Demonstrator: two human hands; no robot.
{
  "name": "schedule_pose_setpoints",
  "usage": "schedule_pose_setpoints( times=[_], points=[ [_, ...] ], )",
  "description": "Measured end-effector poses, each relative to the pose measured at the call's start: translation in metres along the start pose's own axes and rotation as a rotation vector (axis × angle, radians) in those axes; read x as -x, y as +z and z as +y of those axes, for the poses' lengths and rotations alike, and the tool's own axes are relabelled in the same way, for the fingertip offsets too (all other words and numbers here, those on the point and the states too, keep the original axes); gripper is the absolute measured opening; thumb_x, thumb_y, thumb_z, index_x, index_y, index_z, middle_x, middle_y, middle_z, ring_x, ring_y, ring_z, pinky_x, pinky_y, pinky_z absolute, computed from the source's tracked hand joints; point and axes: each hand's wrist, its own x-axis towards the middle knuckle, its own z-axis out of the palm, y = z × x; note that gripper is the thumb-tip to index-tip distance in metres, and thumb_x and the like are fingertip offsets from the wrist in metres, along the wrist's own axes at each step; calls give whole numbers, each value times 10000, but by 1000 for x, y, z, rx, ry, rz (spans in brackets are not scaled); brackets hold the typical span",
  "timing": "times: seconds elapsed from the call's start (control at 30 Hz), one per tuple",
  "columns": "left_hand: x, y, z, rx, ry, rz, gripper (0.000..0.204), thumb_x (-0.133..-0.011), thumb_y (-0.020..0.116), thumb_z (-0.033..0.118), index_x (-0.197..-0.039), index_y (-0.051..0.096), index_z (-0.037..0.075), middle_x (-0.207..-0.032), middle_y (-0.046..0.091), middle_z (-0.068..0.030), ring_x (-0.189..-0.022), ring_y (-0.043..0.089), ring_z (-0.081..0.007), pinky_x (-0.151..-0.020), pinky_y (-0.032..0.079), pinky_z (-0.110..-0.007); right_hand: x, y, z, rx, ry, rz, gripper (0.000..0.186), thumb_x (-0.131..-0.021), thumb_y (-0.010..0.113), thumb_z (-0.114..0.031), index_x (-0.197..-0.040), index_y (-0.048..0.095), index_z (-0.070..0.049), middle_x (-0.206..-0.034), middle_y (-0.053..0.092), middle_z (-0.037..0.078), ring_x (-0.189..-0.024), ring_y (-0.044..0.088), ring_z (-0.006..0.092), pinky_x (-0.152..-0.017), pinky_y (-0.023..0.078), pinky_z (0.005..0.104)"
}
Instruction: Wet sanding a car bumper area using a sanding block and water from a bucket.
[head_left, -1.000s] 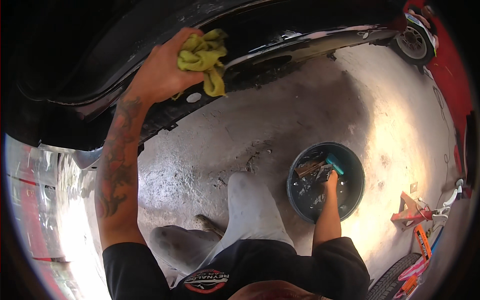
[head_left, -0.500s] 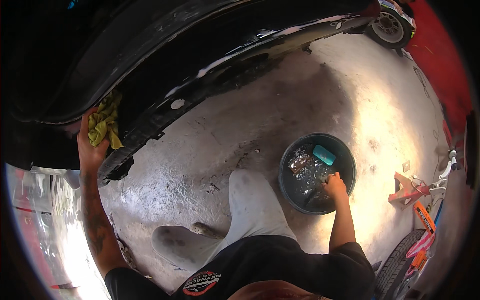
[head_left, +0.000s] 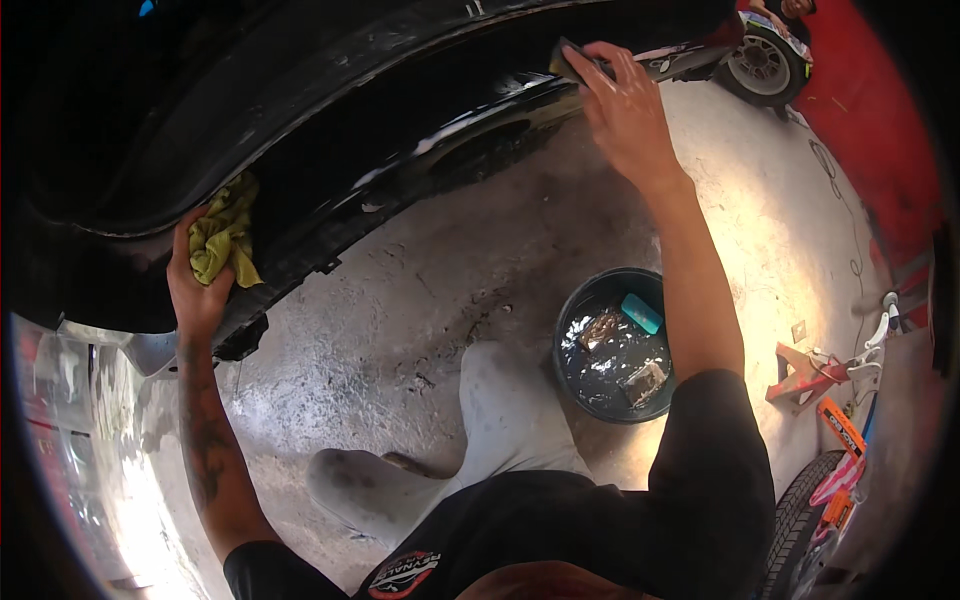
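Note:
My left hand (head_left: 195, 290) is closed round a crumpled yellow-green cloth (head_left: 226, 238) against the glossy black car body panel (head_left: 370, 120) at the left. Up at the far right part of that panel, my right hand (head_left: 628, 115) grips a piece of sandpaper (head_left: 566, 64), dark on one side and tan along an edge. The sandpaper is at the panel's surface; its inner part is hidden by my fingers. My right hand looks wet. Below my right forearm stands a dark round bucket (head_left: 560, 350) of water, holding a turquoise block (head_left: 641, 313) and brownish flat pieces (head_left: 642, 383).
A red jack stand (head_left: 797, 373) stands on the concrete floor (head_left: 400, 300) at the right, near a tire (head_left: 800, 520) and orange-labelled items (head_left: 842, 428). At the far right, a person (head_left: 790, 12) is beside a small wheel (head_left: 762, 66). A cable (head_left: 840, 190) trails along the floor.
My right hand has come up out of the bucket and across to the black panel, with the sandpaper in it. My left hand stays on the cloth at the panel.

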Motion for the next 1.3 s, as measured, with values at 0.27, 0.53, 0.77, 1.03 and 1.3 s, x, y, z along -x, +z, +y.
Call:
schedule_pose_setpoints(
  times=[0.27, 0.53, 0.77, 1.03, 1.3],
  points=[
    [2, -1, 6, -32, -34, 34, 578, -754, 624, 74, -1325, 537, 42, -1066, 690, -148, -969, 676, -206, -899, 512, -324, -61, 71, -42, -64, -120, -142, 414, -915, 589, -200, -1328, 611, -175, -1386, 527, -21, -1177, 523, 266, -974, 406, 460],
    [3, 2, 6, 9, -73, 32, 602, -729, 610, 54, -1326, 539, 37, -1073, 697, -150, -986, 683, -205, -907, 515, -322, -73, 71, -136, -189, -403, -245, 397, -913, 590, -217, -1307, 623, -178, -1414, 511, -49, -1298, 458, 225, -1062, 354, 454],
    [1, -4, 7, 12, -91, -38, 643, -731, 570, 72, -1367, 498, 13, -1142, 653, -145, -1036, 626, -183, -968, 470, -303, -67, 39, -64, -16, -396, 84, 350, -793, 640, -44, -1138, 693, -58, -1166, 609, 103, -1114, 537, 291, -945, 397, 422],
    [1, -2, 8, 23, -102, -28, 659, -721, 573, 114, -1367, 499, 11, -1155, 651, -152, -1041, 623, -193, -971, 471, -314, -75, 45, -75, -208, -309, -176, 416, -842, 547, 71, -1224, 671, -37, -1240, 633, 119, -1204, 564, 293, -1082, 365, 436],
    [1, -1, 5, 9, -5, 10, 607, -725, 598, 44, -1328, 535, 23, -1102, 693, -160, -1012, 679, -213, -932, 502, -318, -80, 47, -84, -180, -274, -101, 353, -803, 619, 9, -1141, 702, -45, -1125, 650, 107, -1129, 617, 278, -1081, 365, 465]
  ],
)
